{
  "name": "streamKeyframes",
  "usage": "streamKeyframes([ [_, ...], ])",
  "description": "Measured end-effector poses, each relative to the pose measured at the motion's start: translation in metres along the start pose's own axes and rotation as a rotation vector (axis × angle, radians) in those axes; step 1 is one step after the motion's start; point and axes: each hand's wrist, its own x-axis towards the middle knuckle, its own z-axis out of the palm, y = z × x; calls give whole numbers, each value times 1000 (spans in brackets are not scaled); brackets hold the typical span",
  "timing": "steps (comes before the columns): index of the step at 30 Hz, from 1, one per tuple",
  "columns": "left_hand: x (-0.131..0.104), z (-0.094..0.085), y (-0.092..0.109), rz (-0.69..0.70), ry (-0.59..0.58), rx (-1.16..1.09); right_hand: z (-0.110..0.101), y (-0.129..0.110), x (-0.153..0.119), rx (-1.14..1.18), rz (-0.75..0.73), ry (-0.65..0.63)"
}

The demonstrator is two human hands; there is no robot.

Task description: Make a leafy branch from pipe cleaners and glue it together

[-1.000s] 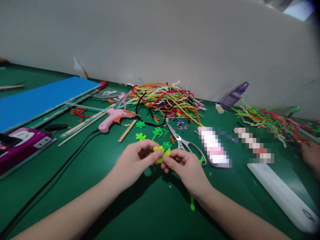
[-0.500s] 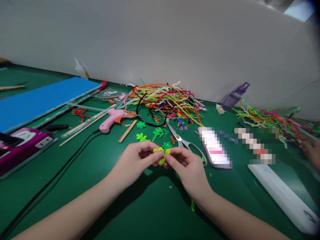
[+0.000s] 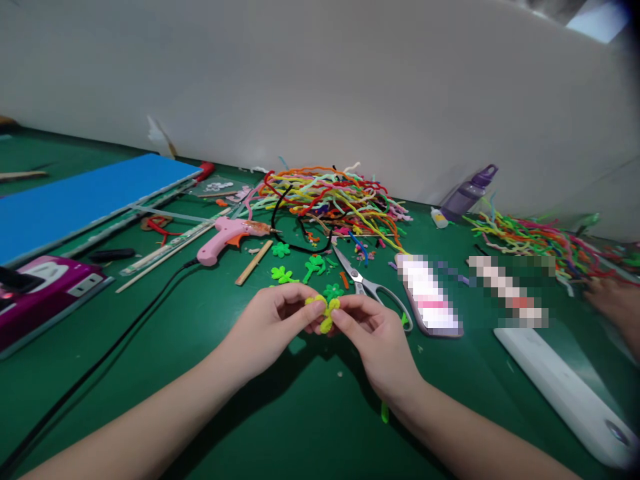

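Between my two hands is a small yellow fuzzy flower [image 3: 327, 325] with looped petals. My left hand [image 3: 285, 317] pinches its left petal between thumb and fingers. On the other side my right hand [image 3: 367, 327] grips the right petal in the same way. A green flower [image 3: 333, 291] shows just behind it. Farther back lie a yellow-green flower piece [image 3: 282, 274], a green piece with a stem [image 3: 315, 267] and another green flower [image 3: 281, 249]. Silver scissors [image 3: 370, 287] lie open beyond my right hand.
A pink glue gun [image 3: 225, 240] with a black cord lies left of a wooden stick [image 3: 254, 263]. Pipe cleaners [image 3: 325, 197] are heaped behind. At right are a phone [image 3: 430, 303], a white bar [image 3: 560, 393], a purple bottle [image 3: 467, 197] and another person's hand [image 3: 613, 300].
The yellow flower's lower petal now shows more fully below my fingertips. Both my hands have hardly moved. The other person's hand at the right edge reaches farther into view.
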Motion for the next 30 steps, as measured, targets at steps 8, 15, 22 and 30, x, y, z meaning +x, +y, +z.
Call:
streamKeyframes([
  [8,-1,-2,0,3,13,12,-1,-5,0,-44,30,-44],
  [15,2,-1,-7,-37,74,-114,-3,-4,2,-54,50,-25],
  [22,4,0,-8,-63,-33,-92,-3,-2,2,32,100,-45],
  [30,1,-4,-7,-80,-17,168,-4,-10,1,-241,15,-51],
])
